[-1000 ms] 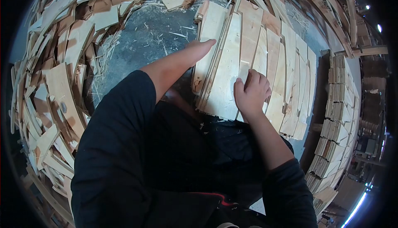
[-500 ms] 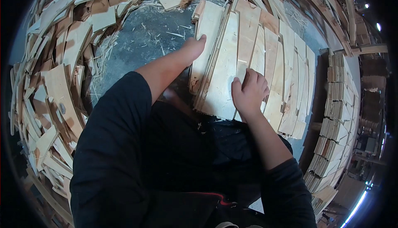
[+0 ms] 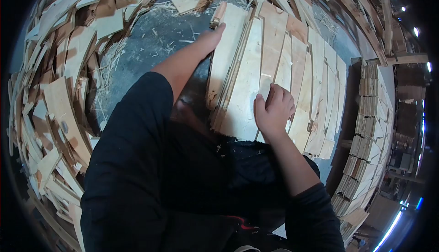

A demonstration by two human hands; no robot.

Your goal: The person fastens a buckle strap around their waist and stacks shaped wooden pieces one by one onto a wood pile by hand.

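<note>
- Floor (image 3: 153, 37) dark grey, littered with pale splinters (image 3: 186, 41), running from about 10 to 12 o'clock in the view.
- Right hand (image 3: 275, 111) just right of centre, toward 3 o'clock: fingers bent over the boards, thumb parted from them; cannot tell whether they grip one.
- Left hand (image 3: 212, 40) near 12 o'clock: thumb at the left edge of the leftmost board (image 3: 228, 41); other fingers hidden, grip cannot be told.
- Wooden boards (image 3: 275, 37) lie side by side from 12 round to 3 o'clock, long sides close, ends uneven; a thicker pile (image 3: 245, 92) sits between the two hands.
- Dark sleeves (image 3: 132, 128) at 8 and 5 o'clock.
- Scrap wood (image 3: 109, 25) heaped loosely, edge over edge, from 8 round to 12 o'clock.
- Neater stacks (image 3: 368, 101) in a column, 3 to 4 o'clock.
- Beyond: timber beam (image 3: 407, 59) near 2 o'clock, bright strip light (image 3: 388, 231) near 4.
</note>
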